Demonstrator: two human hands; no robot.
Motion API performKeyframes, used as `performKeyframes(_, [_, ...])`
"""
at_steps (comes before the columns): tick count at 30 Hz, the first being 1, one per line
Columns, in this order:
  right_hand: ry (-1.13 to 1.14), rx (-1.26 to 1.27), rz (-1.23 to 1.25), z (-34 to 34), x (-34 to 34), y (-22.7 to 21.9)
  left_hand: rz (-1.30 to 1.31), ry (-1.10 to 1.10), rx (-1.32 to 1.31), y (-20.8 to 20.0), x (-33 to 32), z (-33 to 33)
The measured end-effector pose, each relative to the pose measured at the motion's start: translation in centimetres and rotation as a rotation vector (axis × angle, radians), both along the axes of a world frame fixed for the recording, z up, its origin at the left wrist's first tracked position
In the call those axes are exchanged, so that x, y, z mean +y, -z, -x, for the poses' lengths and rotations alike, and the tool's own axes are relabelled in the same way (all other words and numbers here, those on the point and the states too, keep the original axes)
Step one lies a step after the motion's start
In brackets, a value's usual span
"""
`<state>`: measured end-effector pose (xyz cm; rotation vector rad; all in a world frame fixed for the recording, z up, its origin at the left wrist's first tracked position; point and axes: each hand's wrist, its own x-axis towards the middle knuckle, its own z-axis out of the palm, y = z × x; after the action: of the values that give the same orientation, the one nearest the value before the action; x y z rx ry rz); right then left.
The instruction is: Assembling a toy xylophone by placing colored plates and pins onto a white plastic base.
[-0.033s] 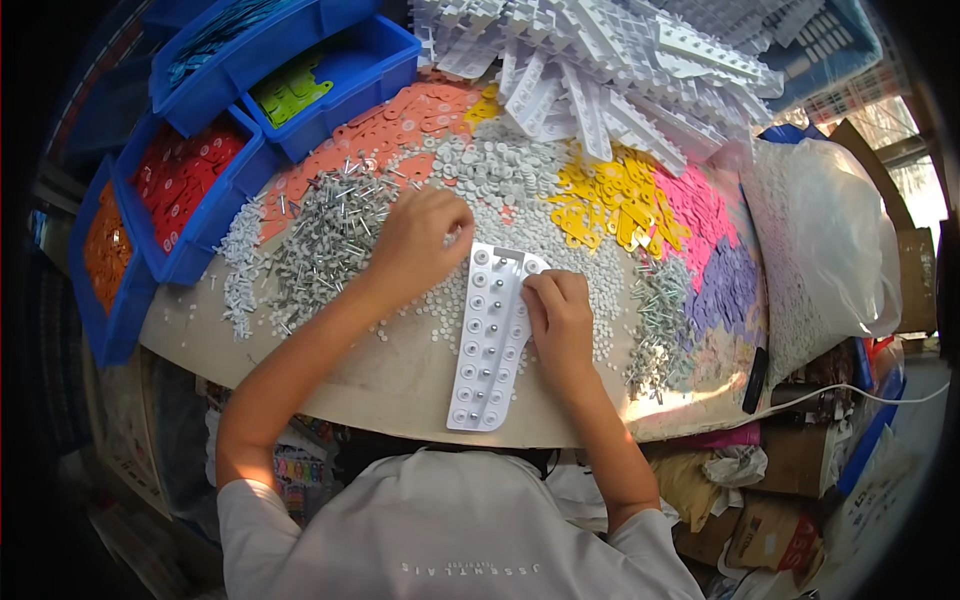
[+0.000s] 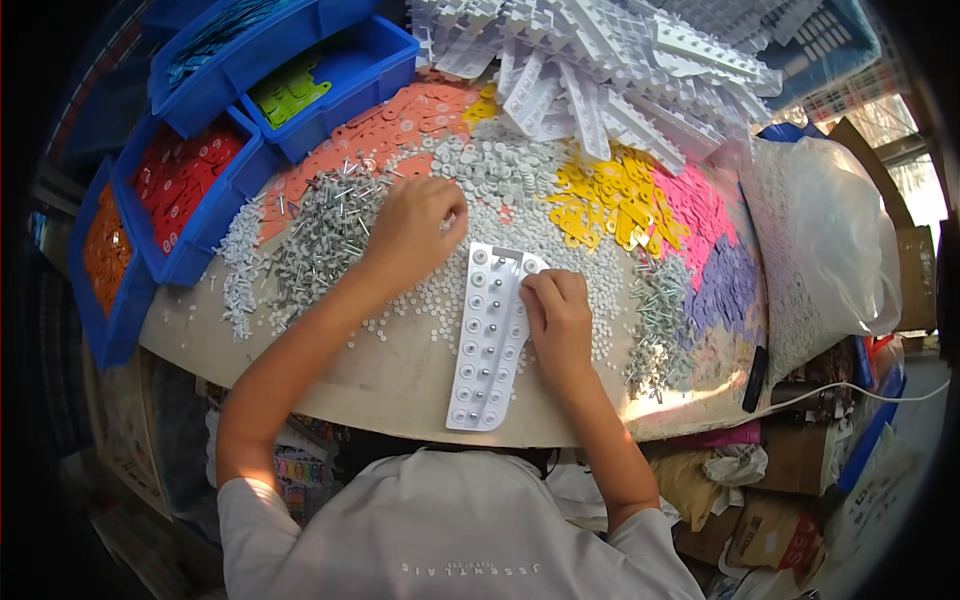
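A long white plastic holder (image 2: 484,335) lies on the table in front of me. It has rows of round seats along both sides and small metal pins standing in a groove down its middle. My right hand (image 2: 560,315) is closed at its upper right edge, thumb and fingers pinched there; the fingertips hide that spot. Above the holder's upper left end, my left hand (image 2: 418,228) hovers with fingers curled together, over loose small white discs (image 2: 500,170). Whether anything is between its fingertips cannot be made out. Left of it is a heap of metal pins with pale heads (image 2: 325,235).
Flat plastic pieces lie in piles: coral (image 2: 400,115), yellow (image 2: 620,200), pink (image 2: 695,215), purple (image 2: 725,285). Blue bins (image 2: 190,265) stand at the left. White plastic strips (image 2: 600,70) are stacked at the back. A bulging clear bag (image 2: 825,240) stands at the right.
My left hand has shifted slightly to the left and away from the holder's top end. The right hand and the holder stay in place.
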<state>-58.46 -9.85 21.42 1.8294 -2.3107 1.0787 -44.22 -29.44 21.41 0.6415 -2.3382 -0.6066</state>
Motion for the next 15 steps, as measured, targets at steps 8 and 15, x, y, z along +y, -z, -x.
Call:
performKeyframes(8, [0.120,-0.222,0.019,1.6,-0.4,-1.4,0.089,0.102,-0.070,3.2,-4.4,2.4])
performKeyframes(15, [0.091,0.031,-0.136,6.8,-2.7,-1.4,0.206,0.089,-0.146,3.8,-3.9,3.6])
